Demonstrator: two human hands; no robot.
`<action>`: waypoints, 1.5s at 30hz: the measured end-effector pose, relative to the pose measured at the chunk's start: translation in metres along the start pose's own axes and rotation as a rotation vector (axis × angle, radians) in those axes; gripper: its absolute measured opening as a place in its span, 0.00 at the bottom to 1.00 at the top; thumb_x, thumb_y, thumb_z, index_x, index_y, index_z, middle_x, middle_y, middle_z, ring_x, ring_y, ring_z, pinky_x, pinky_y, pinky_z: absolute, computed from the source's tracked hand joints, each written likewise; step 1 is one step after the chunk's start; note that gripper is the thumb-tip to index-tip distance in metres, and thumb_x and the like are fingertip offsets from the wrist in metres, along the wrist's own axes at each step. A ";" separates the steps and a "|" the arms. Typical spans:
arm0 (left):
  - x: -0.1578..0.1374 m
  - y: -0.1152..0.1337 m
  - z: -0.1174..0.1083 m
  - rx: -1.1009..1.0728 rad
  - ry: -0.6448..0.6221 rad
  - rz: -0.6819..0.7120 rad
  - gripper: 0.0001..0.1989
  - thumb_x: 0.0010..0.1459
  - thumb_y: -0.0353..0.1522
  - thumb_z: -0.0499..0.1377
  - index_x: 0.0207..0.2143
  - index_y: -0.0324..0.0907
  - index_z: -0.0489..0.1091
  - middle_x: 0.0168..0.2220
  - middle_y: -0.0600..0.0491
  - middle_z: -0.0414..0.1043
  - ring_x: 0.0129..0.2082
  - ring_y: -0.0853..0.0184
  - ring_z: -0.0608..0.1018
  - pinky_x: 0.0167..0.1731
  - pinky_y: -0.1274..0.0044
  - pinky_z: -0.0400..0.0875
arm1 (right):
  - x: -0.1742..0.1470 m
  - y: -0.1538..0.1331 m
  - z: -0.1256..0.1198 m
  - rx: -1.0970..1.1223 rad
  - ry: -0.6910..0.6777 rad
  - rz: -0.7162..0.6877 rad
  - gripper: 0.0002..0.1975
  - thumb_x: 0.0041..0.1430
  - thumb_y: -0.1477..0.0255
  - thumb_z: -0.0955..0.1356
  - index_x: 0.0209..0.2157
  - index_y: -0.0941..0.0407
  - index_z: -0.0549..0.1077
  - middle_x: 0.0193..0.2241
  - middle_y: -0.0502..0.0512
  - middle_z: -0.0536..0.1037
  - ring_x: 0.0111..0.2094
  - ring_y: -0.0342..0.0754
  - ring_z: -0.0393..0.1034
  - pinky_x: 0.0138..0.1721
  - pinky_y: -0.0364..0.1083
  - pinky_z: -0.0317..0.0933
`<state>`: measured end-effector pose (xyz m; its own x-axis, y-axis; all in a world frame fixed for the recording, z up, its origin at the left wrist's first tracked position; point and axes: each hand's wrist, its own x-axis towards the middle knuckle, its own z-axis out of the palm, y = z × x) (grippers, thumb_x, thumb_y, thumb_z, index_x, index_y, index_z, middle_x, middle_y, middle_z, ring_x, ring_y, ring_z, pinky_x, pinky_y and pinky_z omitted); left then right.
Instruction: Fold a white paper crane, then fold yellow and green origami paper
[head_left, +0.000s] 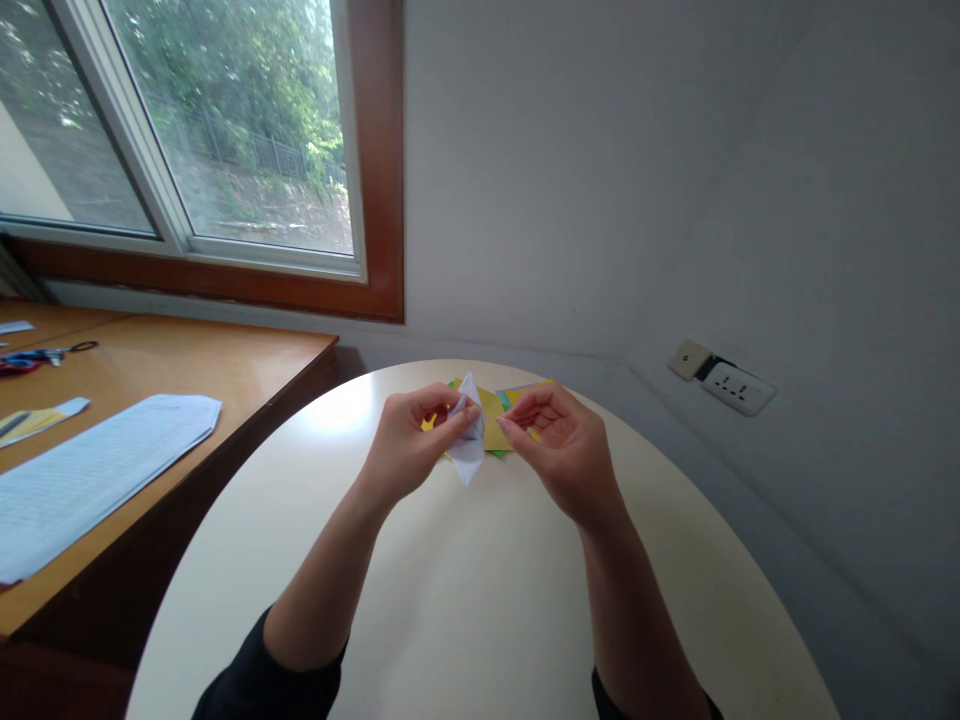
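My left hand (411, 437) pinches a folded piece of white paper (468, 455) between thumb and fingers. The paper is held upright, with pointed ends at top and bottom. To its right, my right hand (564, 448) is closed in a pinch, thumb against fingertips, a short gap from the paper. Whether anything small sits in that pinch I cannot make out. Behind both hands, yellow paper (495, 425) with bits of green lies on the round white table (480, 600), partly hidden by the hands and the white paper.
To the left stands a wooden desk (247, 350) with written sheets (112, 470), scissors (52, 355) and a pen on yellow paper (30, 422). A white wall with a power socket (739, 387) borders the table on the right. A window (247, 130) is at the back left.
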<state>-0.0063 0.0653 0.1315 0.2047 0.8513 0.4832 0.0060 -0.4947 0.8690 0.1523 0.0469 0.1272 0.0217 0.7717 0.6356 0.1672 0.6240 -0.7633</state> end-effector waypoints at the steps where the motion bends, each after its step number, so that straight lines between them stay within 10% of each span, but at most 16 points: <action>1: 0.000 0.000 -0.001 -0.032 0.007 -0.007 0.11 0.50 0.37 0.61 0.24 0.37 0.71 0.22 0.54 0.67 0.22 0.72 0.67 0.21 0.80 0.60 | 0.000 0.000 -0.001 -0.012 0.020 -0.002 0.06 0.48 0.74 0.70 0.27 0.56 0.67 0.24 0.48 0.70 0.27 0.42 0.67 0.31 0.42 0.64; 45: 0.005 -0.005 -0.008 0.070 0.009 0.189 0.02 0.49 0.31 0.61 0.26 0.42 0.73 0.28 0.53 0.68 0.27 0.70 0.69 0.25 0.77 0.62 | -0.001 -0.005 0.010 -0.324 0.103 -0.206 0.04 0.53 0.75 0.68 0.25 0.55 0.70 0.25 0.49 0.73 0.28 0.43 0.66 0.30 0.44 0.59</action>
<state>-0.0131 0.0734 0.1300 0.2003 0.7434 0.6382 0.0368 -0.6566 0.7533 0.1416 0.0442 0.1289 0.0514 0.6078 0.7925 0.4804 0.6806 -0.5531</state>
